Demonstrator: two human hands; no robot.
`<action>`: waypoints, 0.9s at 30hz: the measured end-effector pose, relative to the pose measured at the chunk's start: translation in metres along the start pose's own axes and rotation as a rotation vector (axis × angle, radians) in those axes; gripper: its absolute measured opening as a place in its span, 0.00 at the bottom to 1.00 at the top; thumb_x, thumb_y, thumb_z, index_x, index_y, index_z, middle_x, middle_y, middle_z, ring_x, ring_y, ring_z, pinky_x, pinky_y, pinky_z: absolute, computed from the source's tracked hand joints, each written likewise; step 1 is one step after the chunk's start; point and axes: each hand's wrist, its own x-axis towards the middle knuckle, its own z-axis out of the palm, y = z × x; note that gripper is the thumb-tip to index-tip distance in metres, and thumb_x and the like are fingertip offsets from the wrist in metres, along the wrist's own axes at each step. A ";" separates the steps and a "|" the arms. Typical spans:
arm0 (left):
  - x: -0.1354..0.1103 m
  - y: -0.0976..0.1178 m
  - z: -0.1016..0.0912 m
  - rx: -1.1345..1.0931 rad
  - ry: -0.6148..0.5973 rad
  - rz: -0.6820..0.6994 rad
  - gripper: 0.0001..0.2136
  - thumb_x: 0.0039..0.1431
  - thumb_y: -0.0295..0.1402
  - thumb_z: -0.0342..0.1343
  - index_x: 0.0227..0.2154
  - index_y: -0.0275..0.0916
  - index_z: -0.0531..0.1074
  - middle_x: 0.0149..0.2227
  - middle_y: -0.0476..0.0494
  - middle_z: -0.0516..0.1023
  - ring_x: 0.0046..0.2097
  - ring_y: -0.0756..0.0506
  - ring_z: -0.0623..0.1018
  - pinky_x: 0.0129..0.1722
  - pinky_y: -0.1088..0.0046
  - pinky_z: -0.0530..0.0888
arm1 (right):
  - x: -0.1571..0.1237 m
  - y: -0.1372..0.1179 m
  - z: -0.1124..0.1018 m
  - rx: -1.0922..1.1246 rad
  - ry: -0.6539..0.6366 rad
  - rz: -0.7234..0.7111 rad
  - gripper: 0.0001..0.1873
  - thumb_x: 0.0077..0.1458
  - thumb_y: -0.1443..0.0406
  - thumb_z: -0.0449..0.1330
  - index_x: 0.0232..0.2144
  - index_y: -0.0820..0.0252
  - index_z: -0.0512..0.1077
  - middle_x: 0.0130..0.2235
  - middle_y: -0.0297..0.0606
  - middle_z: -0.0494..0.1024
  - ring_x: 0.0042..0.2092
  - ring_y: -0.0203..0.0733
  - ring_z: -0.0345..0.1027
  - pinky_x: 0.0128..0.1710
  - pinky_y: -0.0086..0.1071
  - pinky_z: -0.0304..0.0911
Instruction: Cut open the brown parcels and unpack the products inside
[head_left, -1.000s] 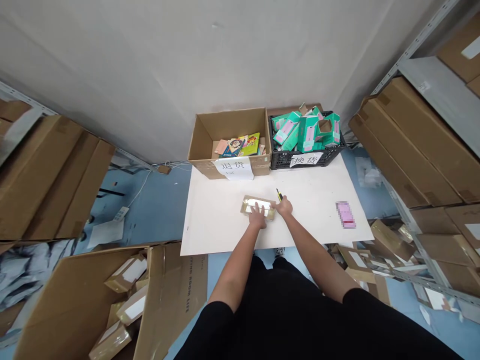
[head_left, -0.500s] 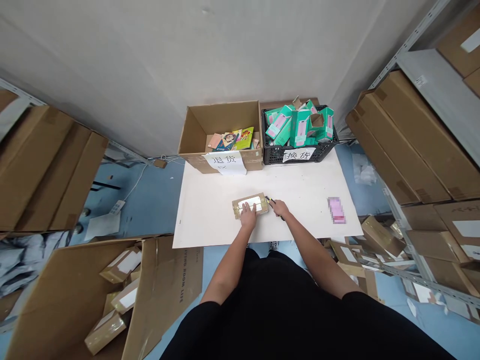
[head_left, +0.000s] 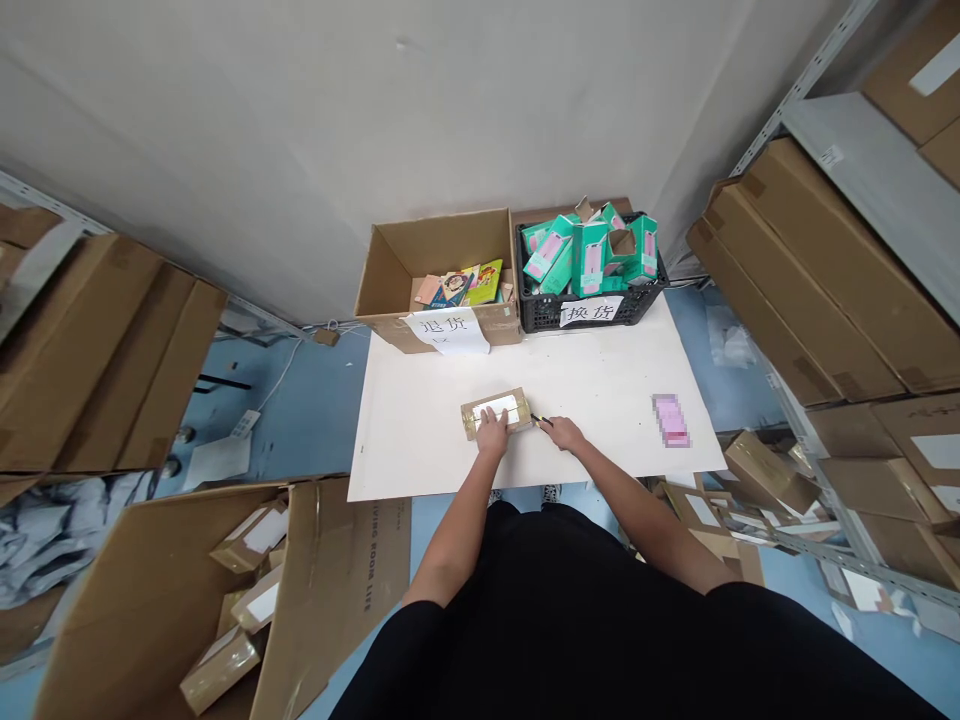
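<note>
A small brown parcel with a white label and shiny tape lies near the middle of the white table. My left hand rests on its near edge, fingers pressed down on it. My right hand is just right of the parcel, closed round a small yellow-and-black cutter whose tip points at the parcel's right end.
An open cardboard box of colourful booklets and a black crate of teal boxes stand at the table's far edge, each with a paper sign. A pink item lies at right. A large carton of parcels sits lower left. Shelves of cartons flank both sides.
My right hand with the cutter has drawn back along the parcel's right end toward me. The left hand has stayed on the parcel. The view shifted slightly.
</note>
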 end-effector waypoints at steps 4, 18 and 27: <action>0.005 -0.018 -0.024 -0.043 0.080 0.028 0.28 0.71 0.50 0.54 0.70 0.48 0.66 0.73 0.37 0.64 0.73 0.33 0.63 0.67 0.54 0.69 | -0.007 -0.002 0.026 0.200 0.129 0.097 0.25 0.76 0.47 0.47 0.37 0.57 0.71 0.26 0.32 0.76 0.21 0.36 0.71 0.26 0.26 0.61; -0.007 -0.007 -0.013 0.063 0.127 -0.034 0.34 0.71 0.49 0.50 0.75 0.44 0.54 0.69 0.28 0.66 0.66 0.29 0.67 0.61 0.48 0.71 | -0.007 -0.014 0.012 0.279 0.362 0.169 0.26 0.65 0.43 0.63 0.50 0.56 0.69 0.46 0.44 0.83 0.48 0.50 0.80 0.39 0.31 0.68; -0.055 0.016 0.021 0.011 0.145 0.110 0.30 0.76 0.48 0.42 0.71 0.36 0.62 0.68 0.24 0.68 0.63 0.30 0.73 0.55 0.53 0.76 | 0.041 -0.030 0.017 0.292 0.427 0.186 0.24 0.62 0.51 0.68 0.52 0.55 0.67 0.50 0.46 0.83 0.51 0.53 0.78 0.47 0.37 0.70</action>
